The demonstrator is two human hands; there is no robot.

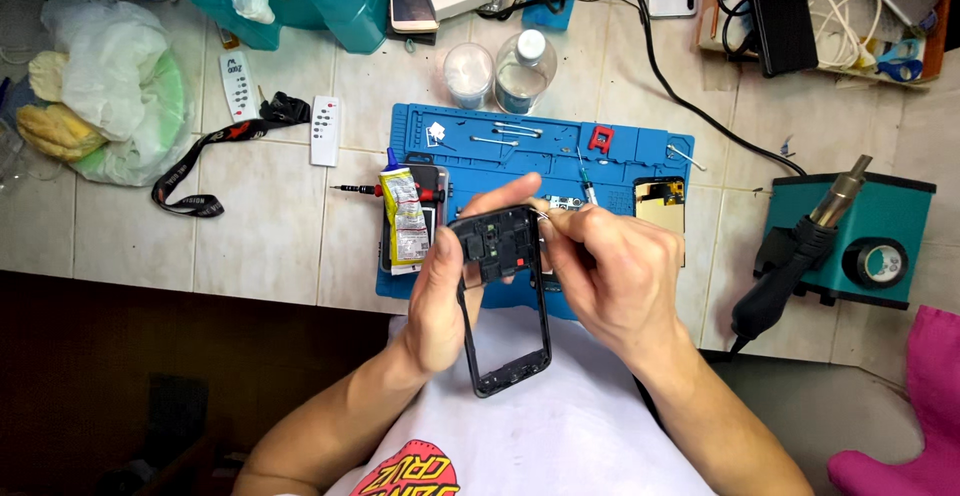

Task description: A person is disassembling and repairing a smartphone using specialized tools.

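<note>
Phone frame [503, 301], black, stripped of screen: left hand [440, 291] gripping its edge, right hand [610, 276] pinching a small tool at the upper corner; parts lying on blue mat [640, 151]

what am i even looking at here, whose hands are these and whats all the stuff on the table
One picture, taken by a camera worn on a person's head, looking down at their own two bare hands. The left hand holds a black phone frame upright over their lap. The right hand pinches a thin metal tool against the frame's top. On the tiled table lies a blue work mat with a glue tube, a screwdriver and small parts. To the right stands a teal hot-air station; two white remotes lie to the left.
</note>
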